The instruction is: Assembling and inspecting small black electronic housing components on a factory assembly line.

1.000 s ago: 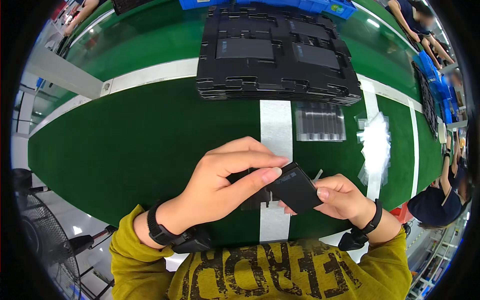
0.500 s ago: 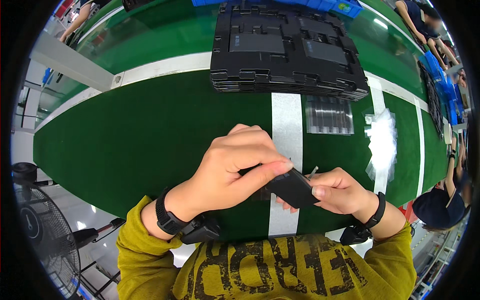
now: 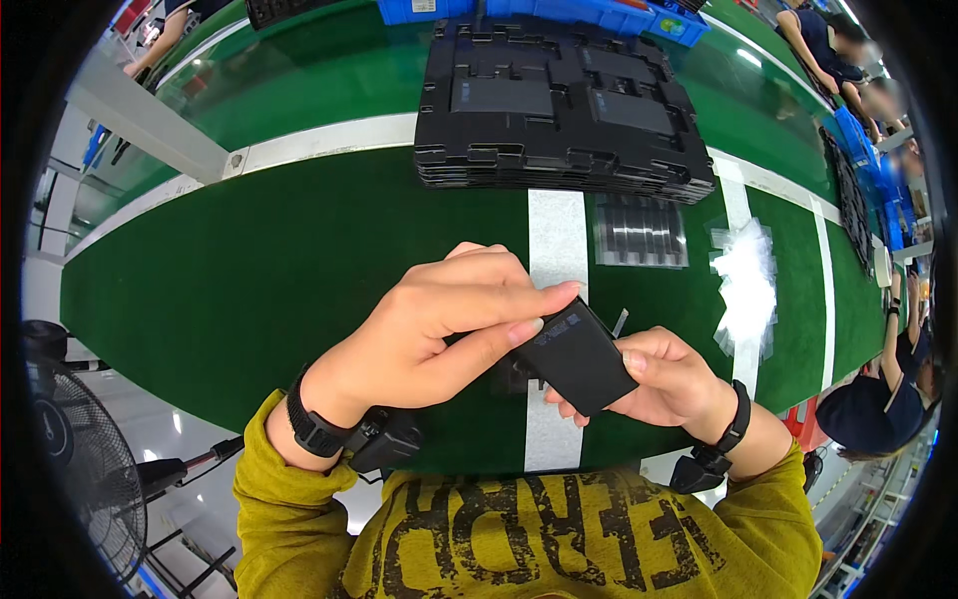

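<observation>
A flat black rectangular battery (image 3: 582,361) is tilted between my two hands above the green work surface. My right hand (image 3: 671,377) grips its right edge, thumb on the upper face and fingers underneath. At its upper left edge is my left hand (image 3: 449,324), thumb and forefinger closed along that side; the other fingers are curled and partly hidden. A small pale strip (image 3: 621,321) sticks out beside the battery near my right fingers. Beneath my hands, a dark small item (image 3: 514,377) on the table is mostly covered.
Stacked black trays (image 3: 559,130) holding flat dark pieces stand ahead. Nearer lie clear-wrapped dark strips (image 3: 641,232) and a pile of shiny clear film (image 3: 746,285). Blue bins (image 3: 599,15) are behind the trays. A fan (image 3: 85,439) stands left; other people work at right.
The battery has turned so its broad face shows more. My left thumb has slid from its face toward the left edge, and the forefinger is straighter. The view has shifted slightly.
</observation>
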`<state>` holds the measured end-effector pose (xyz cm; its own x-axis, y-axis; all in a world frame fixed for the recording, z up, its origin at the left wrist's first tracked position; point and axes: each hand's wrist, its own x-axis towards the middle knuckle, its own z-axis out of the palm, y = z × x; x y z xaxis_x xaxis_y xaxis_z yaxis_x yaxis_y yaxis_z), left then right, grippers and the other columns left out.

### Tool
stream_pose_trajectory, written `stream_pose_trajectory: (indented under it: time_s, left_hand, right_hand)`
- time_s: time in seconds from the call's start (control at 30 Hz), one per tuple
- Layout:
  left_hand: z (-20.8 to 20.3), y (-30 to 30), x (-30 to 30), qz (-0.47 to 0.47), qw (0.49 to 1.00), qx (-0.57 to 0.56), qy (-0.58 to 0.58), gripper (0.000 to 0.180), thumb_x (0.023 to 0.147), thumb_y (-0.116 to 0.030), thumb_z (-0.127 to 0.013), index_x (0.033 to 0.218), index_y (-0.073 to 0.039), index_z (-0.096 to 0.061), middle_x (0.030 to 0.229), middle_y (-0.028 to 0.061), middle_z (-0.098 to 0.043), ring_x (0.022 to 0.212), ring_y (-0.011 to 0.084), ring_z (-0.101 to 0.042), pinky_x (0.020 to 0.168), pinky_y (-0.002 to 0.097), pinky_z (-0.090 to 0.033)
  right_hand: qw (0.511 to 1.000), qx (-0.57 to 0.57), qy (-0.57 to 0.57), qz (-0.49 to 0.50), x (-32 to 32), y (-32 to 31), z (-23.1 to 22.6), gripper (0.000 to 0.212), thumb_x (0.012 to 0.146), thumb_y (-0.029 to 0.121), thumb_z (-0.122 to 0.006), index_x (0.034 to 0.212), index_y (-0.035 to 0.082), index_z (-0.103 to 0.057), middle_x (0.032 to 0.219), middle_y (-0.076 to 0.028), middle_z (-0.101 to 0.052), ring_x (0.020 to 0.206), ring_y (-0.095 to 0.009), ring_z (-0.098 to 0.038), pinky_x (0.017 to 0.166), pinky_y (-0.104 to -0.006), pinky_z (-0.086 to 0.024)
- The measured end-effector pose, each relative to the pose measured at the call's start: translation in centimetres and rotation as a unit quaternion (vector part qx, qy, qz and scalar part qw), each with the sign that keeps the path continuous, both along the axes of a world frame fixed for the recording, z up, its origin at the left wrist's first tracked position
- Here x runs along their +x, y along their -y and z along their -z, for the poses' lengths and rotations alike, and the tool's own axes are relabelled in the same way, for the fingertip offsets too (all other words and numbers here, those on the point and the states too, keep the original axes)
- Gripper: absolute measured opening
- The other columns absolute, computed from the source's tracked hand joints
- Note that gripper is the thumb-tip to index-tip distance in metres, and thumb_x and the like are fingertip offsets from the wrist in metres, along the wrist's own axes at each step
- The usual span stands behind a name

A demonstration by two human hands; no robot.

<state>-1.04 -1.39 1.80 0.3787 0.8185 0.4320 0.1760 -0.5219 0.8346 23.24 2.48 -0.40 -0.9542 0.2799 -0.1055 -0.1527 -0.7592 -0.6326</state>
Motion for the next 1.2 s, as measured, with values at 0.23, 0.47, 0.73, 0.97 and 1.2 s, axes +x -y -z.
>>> stream_pose_trajectory:
  time_s: [0.23, 0.47, 0.73, 0.97, 1.2]
  left_hand:
    - [0.1, 0.1, 0.0, 0.005, 0.998, 0.044, -0.052, 0.036, 0.084, -0.006, -0.052, 0.118, 0.008, -0.051, 0.082, 0.0121, -0.058, 0.078, 0.0206, -0.056, 0.076, 0.0331, -0.040]
    - [-0.1, 1.0, -0.8, -0.070, 0.991, -0.111, 0.004, 0.039, 0.089, -0.021, -0.045, 0.120, 0.002, -0.050, 0.098, 0.0123, -0.061, 0.094, 0.0227, -0.056, 0.088, 0.0336, -0.040]
    - [0.6, 0.2, 1.5, -0.039, 0.995, -0.001, -0.096, 0.053, 0.076, -0.011, -0.062, 0.126, -0.001, -0.046, 0.116, 0.0144, -0.051, 0.101, 0.0266, -0.049, 0.088, 0.0371, -0.035]
    - [1.0, 0.0, 1.1, -0.037, 0.987, 0.037, -0.153, 0.061, 0.075, -0.016, -0.063, 0.130, -0.001, -0.041, 0.124, 0.0156, -0.046, 0.106, 0.0271, -0.048, 0.094, 0.0386, -0.031]
    - [-0.2, 0.2, -1.0, -0.011, 0.979, -0.053, -0.195, 0.050, 0.073, -0.024, -0.067, 0.116, -0.002, -0.055, 0.132, 0.0180, -0.037, 0.123, 0.0336, -0.034, 0.102, 0.0425, -0.024]
  right_hand:
    - [1.000, -0.013, -0.017, 0.011, 0.0, 0.1, 0.3, 0.041, 0.095, 0.026, -0.040, 0.120, -0.006, -0.048, 0.119, -0.025, -0.049, 0.106, -0.028, -0.052, 0.088, -0.0391, -0.042]
    - [0.998, -0.046, -0.021, 0.038, 1.1, -0.5, 0.6, 0.045, 0.095, 0.027, -0.039, 0.125, -0.006, -0.041, 0.122, -0.025, -0.047, 0.110, -0.030, -0.051, 0.093, -0.0412, -0.040]
    - [0.999, -0.034, -0.004, 0.033, 0.9, -0.3, 0.3, 0.044, 0.094, 0.028, -0.040, 0.123, -0.006, -0.044, 0.121, -0.024, -0.048, 0.109, -0.030, -0.051, 0.092, -0.0411, -0.041]
    - [0.999, -0.016, -0.001, 0.033, 0.8, -0.6, 0.3, 0.043, 0.094, 0.028, -0.040, 0.122, -0.005, -0.045, 0.121, -0.023, -0.048, 0.109, -0.029, -0.050, 0.092, -0.0400, -0.040]
    - [0.989, -0.002, -0.062, 0.132, 1.7, -0.8, 0.5, 0.047, 0.094, 0.029, -0.041, 0.125, -0.006, -0.040, 0.126, -0.024, -0.044, 0.111, -0.029, -0.049, 0.093, -0.0407, -0.039]
